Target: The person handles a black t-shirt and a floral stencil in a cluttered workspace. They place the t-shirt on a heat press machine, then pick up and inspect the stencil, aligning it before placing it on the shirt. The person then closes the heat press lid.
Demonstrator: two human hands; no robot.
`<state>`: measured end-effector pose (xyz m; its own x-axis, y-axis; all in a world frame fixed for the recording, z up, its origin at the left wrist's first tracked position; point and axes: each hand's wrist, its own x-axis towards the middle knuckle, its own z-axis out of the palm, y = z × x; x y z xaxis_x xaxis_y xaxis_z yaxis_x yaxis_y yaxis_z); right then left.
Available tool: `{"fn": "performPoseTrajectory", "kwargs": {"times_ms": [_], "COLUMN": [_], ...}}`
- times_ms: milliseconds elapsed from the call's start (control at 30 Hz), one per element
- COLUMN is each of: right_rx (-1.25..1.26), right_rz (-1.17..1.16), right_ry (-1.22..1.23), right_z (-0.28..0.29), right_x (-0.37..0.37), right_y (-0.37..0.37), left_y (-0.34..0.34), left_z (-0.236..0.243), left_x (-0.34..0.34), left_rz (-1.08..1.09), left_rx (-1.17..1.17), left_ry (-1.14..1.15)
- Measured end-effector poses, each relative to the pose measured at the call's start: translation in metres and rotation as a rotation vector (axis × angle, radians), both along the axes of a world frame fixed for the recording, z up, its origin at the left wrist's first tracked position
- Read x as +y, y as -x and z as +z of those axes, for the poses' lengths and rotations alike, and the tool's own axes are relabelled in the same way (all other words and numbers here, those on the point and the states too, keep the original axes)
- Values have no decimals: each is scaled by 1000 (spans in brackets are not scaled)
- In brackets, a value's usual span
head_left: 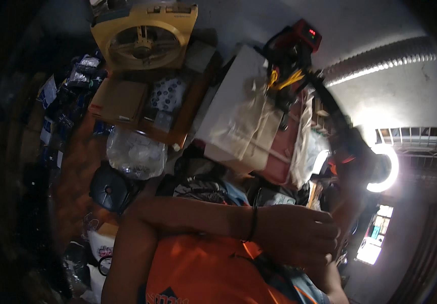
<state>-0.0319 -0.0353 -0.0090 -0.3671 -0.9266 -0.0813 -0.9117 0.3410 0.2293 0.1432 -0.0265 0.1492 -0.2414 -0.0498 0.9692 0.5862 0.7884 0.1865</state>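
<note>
My left forearm crosses in front of the orange shirt (203, 268), a dark band (253, 215) at the wrist. My left hand (297, 233) is closed, fingers curled, beside my right forearm; whatever it may hold is hidden. My right arm rises at the right, and my right hand (350, 175) is a dark blur against the glare of a ring light (391, 167). Its fingers cannot be made out. Close to it runs a black jointed arm (332, 104), leading up to a red box with a lit display (307, 35) and bundled yellow cable (292, 79).
A yellow box fan (188, 30) stands beyond a wooden table (178, 126) bearing a cardboard box (120, 99). Nearer are a clear plastic bag (135, 154) and a black round-cornered object (109, 187). A large pale panel (233, 111) stands mid-view; a silver duct (380, 61) runs along the upper right.
</note>
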Motion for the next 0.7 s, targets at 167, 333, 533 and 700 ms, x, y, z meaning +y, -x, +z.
{"fn": "performPoseTrajectory", "kwargs": {"times_ms": [167, 333, 533, 700], "right_rx": [-306, -1090, -1000, -881], "right_rz": [34, -413, -468, -162], "right_ry": [211, 274, 757, 1309], "right_z": [-13, -129, -51, 219], "right_x": [54, 199, 65, -65], "right_y": [-25, -121, 38, 255], "left_y": [-13, -77, -148, -119], "left_z": [-60, -185, -249, -311], "left_x": [7, -19, -63, -105], "left_rz": [-353, 144, 674, 602], "left_rx": [-514, -1022, -817, -724], "left_ry": [-360, -741, -1200, -1323]}}
